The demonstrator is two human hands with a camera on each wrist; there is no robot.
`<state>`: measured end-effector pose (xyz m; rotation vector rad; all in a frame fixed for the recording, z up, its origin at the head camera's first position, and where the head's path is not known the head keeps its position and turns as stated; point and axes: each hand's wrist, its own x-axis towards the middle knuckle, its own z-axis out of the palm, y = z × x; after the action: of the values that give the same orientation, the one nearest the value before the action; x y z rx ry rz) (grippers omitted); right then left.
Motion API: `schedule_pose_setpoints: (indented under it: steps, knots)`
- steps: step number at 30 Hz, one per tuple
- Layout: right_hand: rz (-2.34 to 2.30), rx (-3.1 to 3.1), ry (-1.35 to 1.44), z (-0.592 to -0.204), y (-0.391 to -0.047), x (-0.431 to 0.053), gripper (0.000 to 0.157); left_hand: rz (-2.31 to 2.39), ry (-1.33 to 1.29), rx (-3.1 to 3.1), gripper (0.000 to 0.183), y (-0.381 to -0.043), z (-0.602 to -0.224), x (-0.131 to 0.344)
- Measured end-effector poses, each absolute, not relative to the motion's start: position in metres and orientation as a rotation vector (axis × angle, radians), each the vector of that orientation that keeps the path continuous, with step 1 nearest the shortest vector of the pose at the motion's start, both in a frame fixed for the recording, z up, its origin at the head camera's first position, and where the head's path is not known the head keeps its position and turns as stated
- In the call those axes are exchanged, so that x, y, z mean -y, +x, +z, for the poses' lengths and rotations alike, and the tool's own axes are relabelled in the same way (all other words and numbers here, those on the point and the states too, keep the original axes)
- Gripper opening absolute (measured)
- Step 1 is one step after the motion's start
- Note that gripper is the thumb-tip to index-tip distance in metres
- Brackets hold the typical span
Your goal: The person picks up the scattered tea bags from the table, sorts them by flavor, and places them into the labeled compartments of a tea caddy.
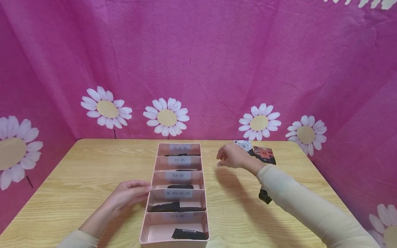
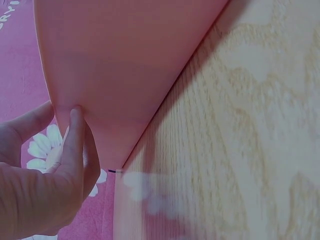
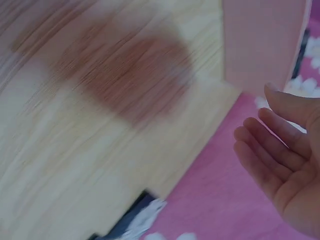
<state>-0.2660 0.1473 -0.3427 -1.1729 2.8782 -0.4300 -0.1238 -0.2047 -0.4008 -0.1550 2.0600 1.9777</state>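
A pink divided box [image 1: 143, 225] stands lengthwise on the table, its five-part row of compartments bearing Chinese paper labels. Dark sachets lie inside, such as one black sachet [image 1: 190, 234] in the nearest compartment. My left hand [image 1: 128, 194] touches the box's left wall near its middle with extended fingertips, also seen against the outer wall [image 2: 120, 65] in the left wrist view. To the right of the box, my right hand [image 1: 234, 156] hovers above the table, fingers loosely bent and holding nothing. Just behind it lie a white-and-black sachet [image 1: 245, 146] and a red-and-black sachet [image 1: 264, 154].
Another dark packet [image 1: 264, 196] is partly hidden under the right sleeve [image 1: 304, 203]. The wooden table [image 1: 102, 162] meets a magenta cloth [image 1: 198, 69] with daisies at its back and sides.
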Motion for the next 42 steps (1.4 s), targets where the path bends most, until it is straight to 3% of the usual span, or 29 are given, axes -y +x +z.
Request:
schedule_pose_setpoints:
  steps: [9, 16, 29, 42]
  knots:
    - [-0.334, -2.947, -1.072, -0.366, -0.3, -0.183, 0.022, 1.984, -0.167, -2.046, 0.043, -0.124, -0.402, 0.205]
    - [-0.307, -3.011, -0.797, -0.377, -0.32, -0.202, 0.032, 1.999, -0.197, -2.035, 0.04, -0.126, -0.401, 0.204]
    - [-0.33, -3.009, -0.578, -0.395, -0.334, -0.218, 0.049, 1.988, -0.202, -2.049, 0.038, -0.125, -0.399, 0.205]
    - [-0.231, -2.975, -0.57, -0.397, -0.327, -0.223, 0.04, 1.983, -0.189, -2.048, 0.036, -0.125, -0.4, 0.205]
